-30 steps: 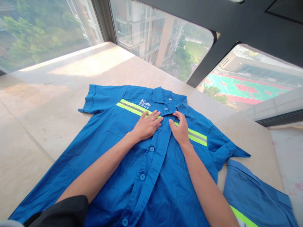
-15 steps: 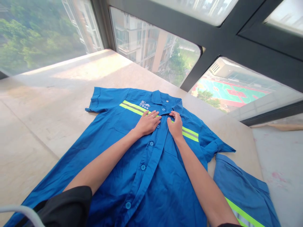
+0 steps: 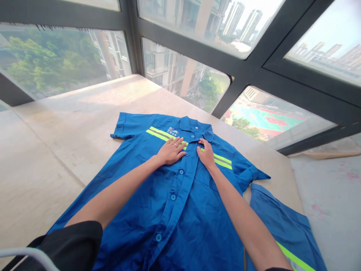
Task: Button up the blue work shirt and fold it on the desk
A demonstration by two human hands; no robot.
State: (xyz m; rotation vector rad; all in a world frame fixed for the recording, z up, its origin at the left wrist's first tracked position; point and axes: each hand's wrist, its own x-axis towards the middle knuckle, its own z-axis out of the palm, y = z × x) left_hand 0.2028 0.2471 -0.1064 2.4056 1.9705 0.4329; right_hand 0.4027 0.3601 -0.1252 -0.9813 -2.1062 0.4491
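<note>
A blue short-sleeved work shirt (image 3: 152,199) lies spread out, front side up, with its collar toward the window. Yellow-green reflective bands cross its chest, and a white printed logo (image 3: 172,131) sits above one band. Buttons run down the front; the one at the collar looks fastened, while those lower down are exposed beside the loose placket. My left hand (image 3: 172,150) rests flat on the chest, fingers spread, a ring on one finger. Just below the collar, my right hand (image 3: 206,153) has its fingers curled on the edge of the button placket.
Folded blue trousers or a similar garment (image 3: 282,218) with a reflective band lie at the right. The pale stone ledge (image 3: 70,131) meets dark window frames (image 3: 242,71) behind the shirt. A white cable (image 3: 31,253) curves through the lower left corner.
The view has tilted upward, showing more window. My left hand's fingers have spread flatter on the chest. My right hand stays at the placket below the collar.
</note>
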